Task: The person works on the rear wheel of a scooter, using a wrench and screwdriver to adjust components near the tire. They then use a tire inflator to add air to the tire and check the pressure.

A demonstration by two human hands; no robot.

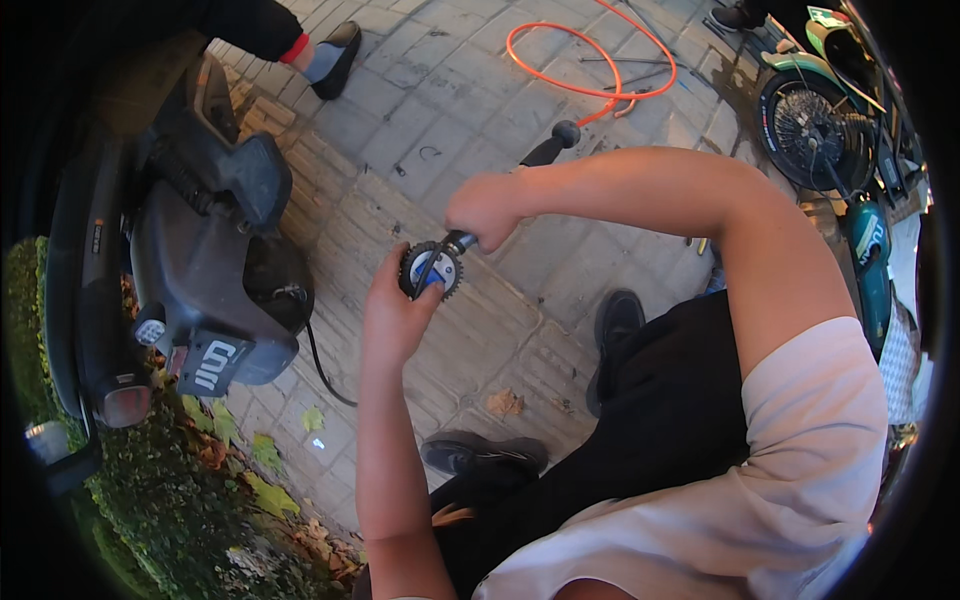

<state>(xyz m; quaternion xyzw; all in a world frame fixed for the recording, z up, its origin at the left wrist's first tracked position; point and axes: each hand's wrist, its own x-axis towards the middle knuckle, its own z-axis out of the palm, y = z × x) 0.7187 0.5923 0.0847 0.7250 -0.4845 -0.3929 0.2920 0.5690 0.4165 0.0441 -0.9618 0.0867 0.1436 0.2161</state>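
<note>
Out in front of me, both hands hold a tire inflator gun. My left hand (396, 310) grips its round pressure gauge (446, 268), which has a pale and blue face and a toothed black rim; the thumb lies over the lower edge. My right hand (488, 208) is closed around the gun's body, and the black handle (545, 150) sticks out beyond the fist toward the far right. Near the handle's rounded end runs an orange air hose (595, 90); the exact joint is hard to see. The trigger, if any, is hidden.
At left stands a dark electric scooter (215, 285), a thin black hose (325, 375) hanging beside it. Another person's shoe (338, 60) is at the far left. A wheeled vehicle (815, 130) and a teal cylinder (868, 260) stand right. A hedge (190, 510) lines the lower left.
</note>
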